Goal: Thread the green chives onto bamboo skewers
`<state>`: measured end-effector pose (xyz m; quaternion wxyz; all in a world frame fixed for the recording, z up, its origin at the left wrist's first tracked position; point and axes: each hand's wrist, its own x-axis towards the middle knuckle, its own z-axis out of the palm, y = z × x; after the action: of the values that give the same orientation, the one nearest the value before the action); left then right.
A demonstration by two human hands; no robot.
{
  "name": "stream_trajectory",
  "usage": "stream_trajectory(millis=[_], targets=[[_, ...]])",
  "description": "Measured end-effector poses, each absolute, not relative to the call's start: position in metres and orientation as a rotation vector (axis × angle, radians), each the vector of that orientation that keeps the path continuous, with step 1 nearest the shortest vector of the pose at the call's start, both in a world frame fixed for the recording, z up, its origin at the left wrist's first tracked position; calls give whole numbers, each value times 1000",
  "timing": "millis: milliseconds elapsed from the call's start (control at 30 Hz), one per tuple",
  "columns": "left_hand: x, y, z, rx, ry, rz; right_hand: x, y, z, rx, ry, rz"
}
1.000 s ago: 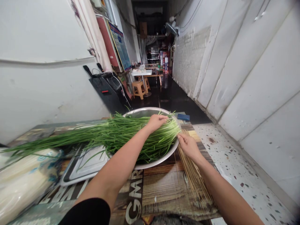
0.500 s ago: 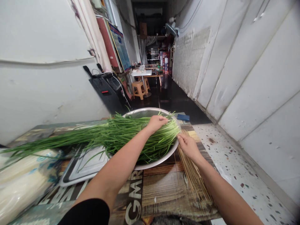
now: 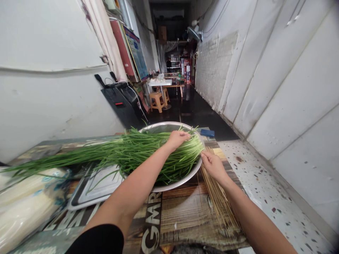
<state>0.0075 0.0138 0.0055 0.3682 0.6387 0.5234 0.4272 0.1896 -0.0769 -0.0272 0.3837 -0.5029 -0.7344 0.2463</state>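
A large heap of garlic chives (image 3: 148, 150) fills the metal basin (image 3: 182, 184), pale stem ends at the right, green leaves trailing far left over the rim. My left hand (image 3: 178, 138) reaches over the heap, its fingers pinched on chives near the stem ends. At the basin's right rim, my right hand (image 3: 213, 164) is closed in a pinch right beside the pale stem ends; what lies between its fingertips is too small to make out. Beneath that hand and forearm, a bundle of thin bamboo skewers (image 3: 215, 197) lies on the wood-patterned tabletop (image 3: 182, 211).
A white tray (image 3: 99, 185) sits partly under the leaves, left of the basin. Plastic-wrapped pale packs (image 3: 29, 208) lie at the left edge. Behind the basin's right side is a small blue box (image 3: 207, 133). Farther back stand a black machine (image 3: 123, 102) and orange stools (image 3: 156, 101).
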Motion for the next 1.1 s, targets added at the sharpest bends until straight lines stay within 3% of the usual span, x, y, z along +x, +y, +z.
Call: stream_trajectory(millis=[1100], targets=[[7, 14, 3, 1650, 1351, 1109, 190, -77, -28, -1276, -1871, 635]])
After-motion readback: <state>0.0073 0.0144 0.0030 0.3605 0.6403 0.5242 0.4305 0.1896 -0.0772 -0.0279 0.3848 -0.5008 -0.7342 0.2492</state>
